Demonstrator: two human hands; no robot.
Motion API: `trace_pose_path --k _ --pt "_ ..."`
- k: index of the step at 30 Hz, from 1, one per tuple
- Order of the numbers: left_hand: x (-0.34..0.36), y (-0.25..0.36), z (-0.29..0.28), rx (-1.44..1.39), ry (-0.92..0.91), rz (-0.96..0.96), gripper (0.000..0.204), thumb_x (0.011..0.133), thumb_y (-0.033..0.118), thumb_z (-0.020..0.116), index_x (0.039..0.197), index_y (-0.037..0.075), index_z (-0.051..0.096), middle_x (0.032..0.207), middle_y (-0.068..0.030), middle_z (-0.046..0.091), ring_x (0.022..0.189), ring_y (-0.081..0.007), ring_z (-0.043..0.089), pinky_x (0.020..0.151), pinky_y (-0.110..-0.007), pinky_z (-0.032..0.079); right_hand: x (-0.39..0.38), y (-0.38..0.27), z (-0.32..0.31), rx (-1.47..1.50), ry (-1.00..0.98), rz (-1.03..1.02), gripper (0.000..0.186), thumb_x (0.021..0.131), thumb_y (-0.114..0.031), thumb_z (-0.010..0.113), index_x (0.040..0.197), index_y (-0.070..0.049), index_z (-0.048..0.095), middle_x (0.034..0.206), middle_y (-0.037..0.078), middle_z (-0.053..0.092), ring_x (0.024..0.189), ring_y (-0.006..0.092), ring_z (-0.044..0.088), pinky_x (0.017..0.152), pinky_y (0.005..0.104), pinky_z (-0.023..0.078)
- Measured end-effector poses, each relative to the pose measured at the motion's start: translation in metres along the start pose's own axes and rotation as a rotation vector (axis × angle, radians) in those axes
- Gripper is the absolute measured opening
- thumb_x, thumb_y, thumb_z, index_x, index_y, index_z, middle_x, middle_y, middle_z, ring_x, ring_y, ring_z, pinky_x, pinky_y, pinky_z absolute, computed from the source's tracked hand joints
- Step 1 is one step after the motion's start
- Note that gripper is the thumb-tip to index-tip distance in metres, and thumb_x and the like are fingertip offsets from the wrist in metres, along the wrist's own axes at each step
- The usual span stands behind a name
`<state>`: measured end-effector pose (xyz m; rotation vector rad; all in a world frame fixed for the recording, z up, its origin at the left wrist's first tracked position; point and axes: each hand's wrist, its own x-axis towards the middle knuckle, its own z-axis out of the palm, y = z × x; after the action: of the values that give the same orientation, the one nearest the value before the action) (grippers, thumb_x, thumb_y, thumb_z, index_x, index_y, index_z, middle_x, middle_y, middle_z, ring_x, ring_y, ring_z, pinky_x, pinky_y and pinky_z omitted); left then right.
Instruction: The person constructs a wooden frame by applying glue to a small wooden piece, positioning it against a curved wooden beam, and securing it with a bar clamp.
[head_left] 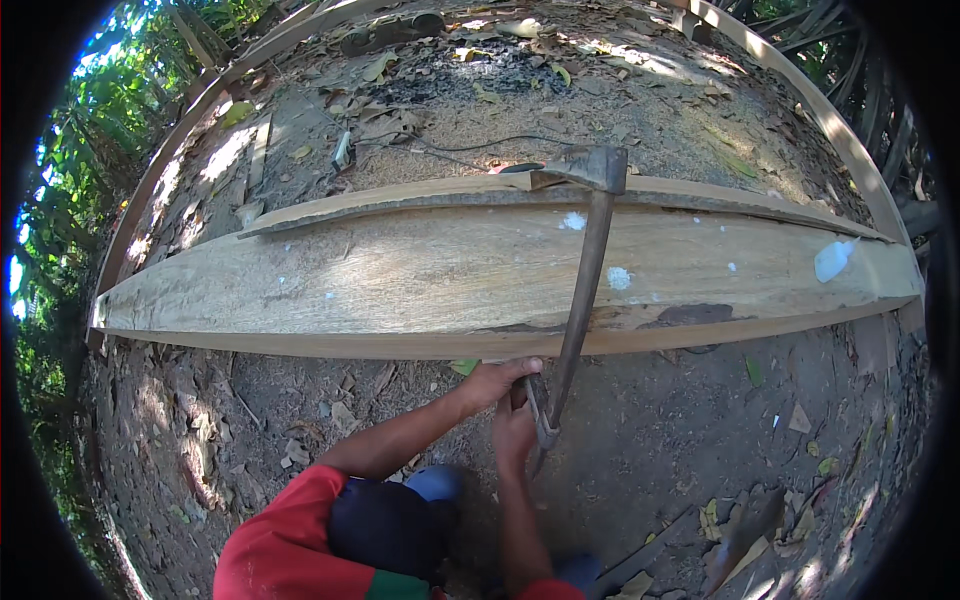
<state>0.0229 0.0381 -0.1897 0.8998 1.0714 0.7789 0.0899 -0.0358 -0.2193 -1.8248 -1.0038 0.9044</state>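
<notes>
My left hand (497,382) is closed, thumb on top, at the near edge of a long pale wooden plank (430,265). Just below it, my right hand (514,437) has its fingers wrapped round the same dark, narrow tool (539,402) with a metal-looking edge. Its exact kind is partly hidden by my fingers. Beside my hands rises the long handle of an axe (585,275), slanting across the plank. The axe's metal head (600,168) lies over a second, narrower board (420,195) along the plank's far side.
A small white bottle (832,260) lies on the plank's right end, and white crumbly patches (619,278) dot its surface. Beyond, a dark cable (470,150) crosses leaf-strewn ground. Long timber strips (800,85) curve round the sides. A dark flat piece (640,560) lies at lower right.
</notes>
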Motion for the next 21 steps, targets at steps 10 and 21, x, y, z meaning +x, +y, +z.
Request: trace_pose_path --k 10,21 --pt "-0.010 0.038 0.014 0.001 -0.023 -0.317 0.043 0.083 0.031 0.073 0.110 0.000 0.064 0.101 -0.0050 0.065 0.092 -0.0132 0.058 0.084 -0.029 0.048 0.048 0.038 -0.018 0.253 -0.608 0.136 0.025 0.086 -0.022 0.067 0.094 0.000 0.063 0.084 0.013 0.065 0.074 0.0231 0.062 0.066 0.0363 0.048" --pt "-0.017 0.050 0.015 0.122 0.009 -0.251 0.044 0.087 0.036 0.067 0.112 0.000 0.063 0.102 -0.0072 0.066 0.095 -0.0156 0.060 0.089 -0.032 0.048 0.053 0.028 -0.031 0.389 -0.726 0.189 0.026 0.084 -0.021 0.068 0.094 0.002 0.062 0.080 0.008 0.065 0.075 0.0225 0.063 0.066 0.0362 0.048"
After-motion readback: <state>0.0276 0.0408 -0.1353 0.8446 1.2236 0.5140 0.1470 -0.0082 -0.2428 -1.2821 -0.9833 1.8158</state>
